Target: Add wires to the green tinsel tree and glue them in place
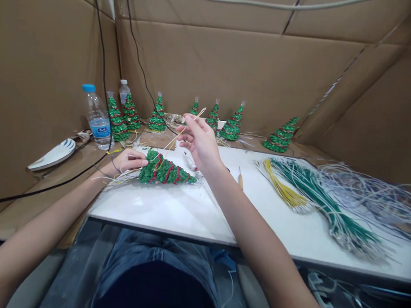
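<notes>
A green beaded Christmas tree [166, 170] with red trim lies on its side on the white board [172, 208], tip pointing right. My left hand [127, 160] grips its base at the left end. My right hand [201, 141] is raised above the tree and pinches a thin yellow wire [178, 135] that runs down toward the tree's base. Loose pale wires trail from the base toward the left.
Several finished green trees [281, 136] stand along the cardboard back wall. Bundles of green wire [317, 195], yellow wire [285, 189] and white wire [378, 193] lie at right. A small awl [240, 177], a water bottle [97, 116] and a white plate [54, 154] are nearby.
</notes>
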Demonstrator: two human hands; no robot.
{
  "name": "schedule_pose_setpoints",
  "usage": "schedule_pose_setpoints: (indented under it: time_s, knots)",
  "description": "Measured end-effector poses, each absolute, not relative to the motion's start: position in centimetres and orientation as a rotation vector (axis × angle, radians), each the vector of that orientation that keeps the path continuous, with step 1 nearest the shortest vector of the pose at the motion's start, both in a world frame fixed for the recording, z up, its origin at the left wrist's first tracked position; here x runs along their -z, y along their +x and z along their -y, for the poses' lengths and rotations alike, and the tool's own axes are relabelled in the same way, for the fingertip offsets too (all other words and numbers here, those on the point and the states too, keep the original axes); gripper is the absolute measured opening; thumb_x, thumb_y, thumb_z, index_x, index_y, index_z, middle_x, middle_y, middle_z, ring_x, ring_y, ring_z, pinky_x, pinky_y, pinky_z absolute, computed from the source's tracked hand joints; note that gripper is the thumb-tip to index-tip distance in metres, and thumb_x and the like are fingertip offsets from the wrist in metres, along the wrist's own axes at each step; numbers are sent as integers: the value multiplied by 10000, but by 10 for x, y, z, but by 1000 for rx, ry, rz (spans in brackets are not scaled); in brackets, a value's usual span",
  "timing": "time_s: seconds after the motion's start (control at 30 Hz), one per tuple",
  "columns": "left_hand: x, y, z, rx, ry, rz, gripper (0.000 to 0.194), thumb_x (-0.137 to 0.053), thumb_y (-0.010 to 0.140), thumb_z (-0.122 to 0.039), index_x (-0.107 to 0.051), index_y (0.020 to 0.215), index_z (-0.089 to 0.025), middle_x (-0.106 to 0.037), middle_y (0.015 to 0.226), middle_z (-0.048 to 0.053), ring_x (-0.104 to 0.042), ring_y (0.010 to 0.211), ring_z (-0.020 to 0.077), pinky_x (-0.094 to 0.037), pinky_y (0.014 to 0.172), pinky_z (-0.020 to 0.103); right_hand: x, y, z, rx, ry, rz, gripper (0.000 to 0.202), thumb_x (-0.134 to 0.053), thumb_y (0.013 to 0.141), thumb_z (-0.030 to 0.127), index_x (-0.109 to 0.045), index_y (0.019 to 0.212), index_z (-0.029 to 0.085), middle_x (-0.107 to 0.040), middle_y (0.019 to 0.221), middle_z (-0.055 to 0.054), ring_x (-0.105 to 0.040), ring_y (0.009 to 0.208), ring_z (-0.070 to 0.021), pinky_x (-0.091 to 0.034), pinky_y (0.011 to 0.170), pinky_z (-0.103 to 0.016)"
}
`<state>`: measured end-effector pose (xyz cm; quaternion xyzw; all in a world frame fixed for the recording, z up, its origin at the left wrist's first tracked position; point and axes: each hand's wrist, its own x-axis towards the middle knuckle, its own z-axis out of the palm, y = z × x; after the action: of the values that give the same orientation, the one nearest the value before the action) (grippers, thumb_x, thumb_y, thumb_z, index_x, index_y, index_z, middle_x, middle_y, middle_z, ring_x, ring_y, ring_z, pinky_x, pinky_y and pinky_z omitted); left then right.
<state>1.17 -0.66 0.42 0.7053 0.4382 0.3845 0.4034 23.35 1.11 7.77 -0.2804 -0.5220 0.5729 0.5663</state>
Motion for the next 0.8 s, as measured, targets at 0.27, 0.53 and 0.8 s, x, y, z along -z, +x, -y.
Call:
schedule_pose_setpoints:
  time_s: [0.27,0.53,0.8]
  knots:
    - [-5,12,6,-947,1795,-1060,403,-678,667,-487,-542,527,-134,-355,479,-47,-281,447,58,-184,437,227,-55,226,-7,-1554,-716,1625,87,-695,695,211,-652,753,163,-649,704,-1,-615,631,-91,-519,532,-203]
    - [-5,13,6,-936,1795,-1071,451,-670,671,-509,-474,504,-139,-302,461,-60,-261,443,50,-167,428,212,-45,223,-6,-1407,-727,1856,119,-711,662,166,-674,768,127,-672,693,-18,-659,666,-121,-561,543,-208]
    - [-2,10,4,-937,1804,-1061,447,-659,684,-502,-488,507,-129,-322,478,-52,-272,445,47,-166,434,210,-48,234,-10,-1313,-687,1847,142,-710,669,247,-663,724,124,-679,644,-37,-679,623,-150,-532,486,-206]
